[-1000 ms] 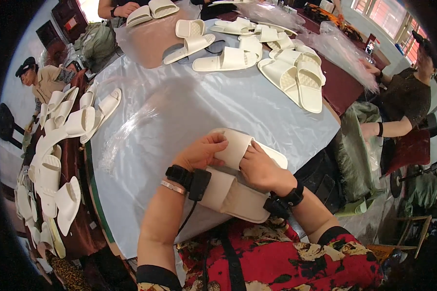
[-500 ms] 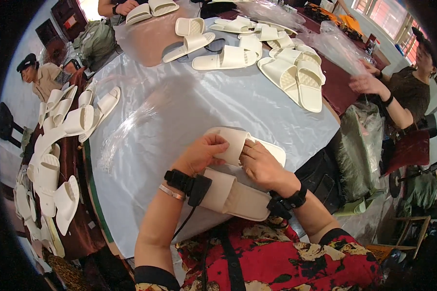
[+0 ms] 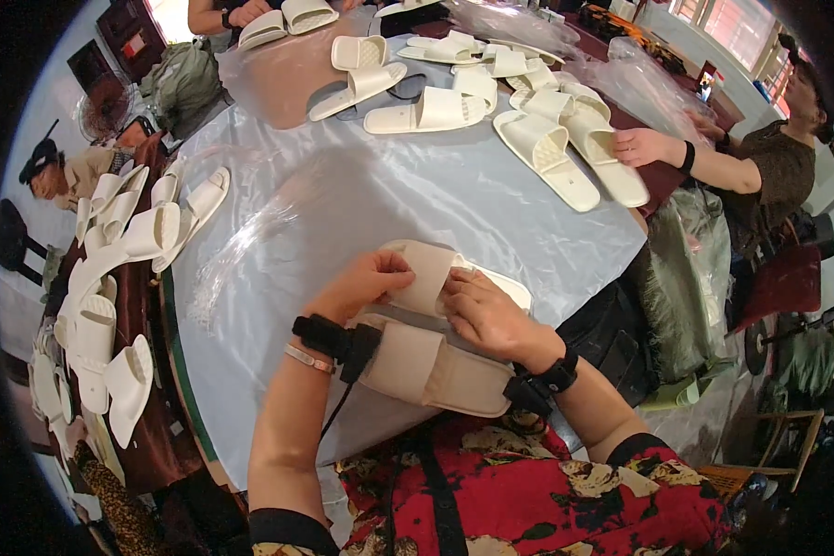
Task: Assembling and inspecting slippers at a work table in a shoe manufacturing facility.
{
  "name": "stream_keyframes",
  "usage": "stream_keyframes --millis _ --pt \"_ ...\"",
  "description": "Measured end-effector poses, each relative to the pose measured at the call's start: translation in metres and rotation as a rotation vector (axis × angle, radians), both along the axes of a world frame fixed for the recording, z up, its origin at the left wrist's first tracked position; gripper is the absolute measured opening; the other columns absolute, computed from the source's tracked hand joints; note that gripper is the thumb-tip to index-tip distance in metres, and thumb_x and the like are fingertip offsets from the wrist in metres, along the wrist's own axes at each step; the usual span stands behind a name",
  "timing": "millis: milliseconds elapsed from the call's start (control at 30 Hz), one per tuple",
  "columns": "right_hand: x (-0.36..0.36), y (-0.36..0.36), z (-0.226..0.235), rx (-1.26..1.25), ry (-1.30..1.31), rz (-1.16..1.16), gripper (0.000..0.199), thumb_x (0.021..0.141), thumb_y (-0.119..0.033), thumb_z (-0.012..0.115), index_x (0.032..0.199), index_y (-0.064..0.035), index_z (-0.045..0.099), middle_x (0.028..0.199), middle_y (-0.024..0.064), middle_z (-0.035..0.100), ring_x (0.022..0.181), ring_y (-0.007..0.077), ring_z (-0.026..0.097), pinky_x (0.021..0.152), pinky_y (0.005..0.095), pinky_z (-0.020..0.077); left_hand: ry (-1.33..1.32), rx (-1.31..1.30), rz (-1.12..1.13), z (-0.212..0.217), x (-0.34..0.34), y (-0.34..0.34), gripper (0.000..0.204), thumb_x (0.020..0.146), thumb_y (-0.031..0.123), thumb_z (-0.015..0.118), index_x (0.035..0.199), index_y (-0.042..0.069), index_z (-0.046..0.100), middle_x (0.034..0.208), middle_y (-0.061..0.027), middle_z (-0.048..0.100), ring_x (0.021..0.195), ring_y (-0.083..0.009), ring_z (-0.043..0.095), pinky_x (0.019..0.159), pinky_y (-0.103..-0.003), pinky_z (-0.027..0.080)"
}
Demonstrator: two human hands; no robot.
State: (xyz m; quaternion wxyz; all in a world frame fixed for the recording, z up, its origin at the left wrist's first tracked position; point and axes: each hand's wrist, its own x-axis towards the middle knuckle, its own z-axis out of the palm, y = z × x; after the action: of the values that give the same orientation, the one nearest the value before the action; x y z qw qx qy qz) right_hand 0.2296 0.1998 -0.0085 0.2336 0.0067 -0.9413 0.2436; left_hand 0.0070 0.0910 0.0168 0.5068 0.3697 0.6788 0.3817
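A cream slipper [image 3: 423,275] lies on the plastic sheet in front of me, its wide strap turned upward. My left hand [image 3: 372,283] is at its left end, thumb and forefinger pinched together; whatever is between them is too small to make out. At the strap's right edge, my right hand [image 3: 493,315] has its fingers curled over the opening, gripping there, with the fingertips partly hidden. A second cream slipper [image 3: 403,361] rests nearer to me, below both wrists. Dark bands with attached devices are strapped on each wrist.
Several cream slippers [image 3: 449,109] are spread along the table's far side, and more slippers [image 3: 91,338] are heaped at the left. A bundle of clear strands [image 3: 250,236] lies on the sheet [image 3: 278,371]. A co-worker's hand [image 3: 644,146] reaches in from the right.
My hands and the two slippers have shifted slightly left. The right co-worker's hand has come down to a slipper in the far group, which has moved right. The person at left has lowered their head.
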Motion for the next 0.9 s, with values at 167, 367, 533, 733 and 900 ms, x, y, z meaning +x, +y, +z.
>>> stream_keyframes --millis 167,367,533,733,900 --pt "-0.002 -0.004 -0.007 0.054 0.004 -0.023 0.031 0.076 -0.011 0.064 0.104 0.0019 0.057 0.118 0.0195 0.055 0.12 0.0382 0.046 0.102 0.0512 0.0359 -0.222 -0.008 0.053 -0.001 -0.001 -0.002 0.02 0.087 0.024 0.066 0.097 0.009 0.06 0.09 0.0006 0.057 0.079 -0.0113 0.057 0.07 -0.027 0.052" --pt "-0.007 -0.011 0.0 0.039 -0.014 -0.076 0.032 0.077 -0.018 0.066 0.101 0.0006 0.058 0.116 0.0179 0.055 0.119 0.0364 0.046 0.1 0.0575 0.0345 -0.26 -0.012 0.121 -0.002 0.006 -0.004 0.017 0.089 0.024 0.065 0.097 0.01 0.059 0.091 -0.0002 0.059 0.079 -0.012 0.059 0.067 -0.027 0.055" --pt "-0.013 -0.014 -0.003 0.097 -0.032 -0.093 0.031 0.076 -0.022 0.069 0.095 0.0 0.058 0.113 0.0179 0.056 0.114 0.0361 0.048 0.099 0.0621 0.033 -0.307 0.0 0.164 -0.004 0.011 -0.006 0.015 0.088 0.022 0.066 0.096 0.01 0.059 0.09 0.0002 0.059 0.079 -0.0114 0.059 0.067 -0.026 0.055" --pt "-0.014 -0.014 -0.007 0.11 -0.04 -0.102 0.029 0.081 -0.027 0.064 0.095 -0.0023 0.06 0.112 0.0147 0.056 0.116 0.0319 0.045 0.099 0.0601 0.0323 -0.344 0.023 0.1 -0.01 0.007 -0.006 0.015 0.088 0.022 0.067 0.094 0.011 0.059 0.087 0.0015 0.059 0.076 -0.0098 0.059 0.063 -0.026 0.053" --pt "-0.014 -0.012 -0.008 -0.042 0.218 -0.01 0.018 0.073 -0.01 0.071 0.083 0.0002 0.061 0.092 0.0149 0.061 0.093 0.034 0.057 0.087 0.048 0.0446 -0.343 0.017 0.059 -0.012 0.009 -0.005 0.013 0.089 0.022 0.066 0.093 0.012 0.059 0.085 0.0035 0.058 0.075 -0.0092 0.057 0.063 -0.026 0.052"
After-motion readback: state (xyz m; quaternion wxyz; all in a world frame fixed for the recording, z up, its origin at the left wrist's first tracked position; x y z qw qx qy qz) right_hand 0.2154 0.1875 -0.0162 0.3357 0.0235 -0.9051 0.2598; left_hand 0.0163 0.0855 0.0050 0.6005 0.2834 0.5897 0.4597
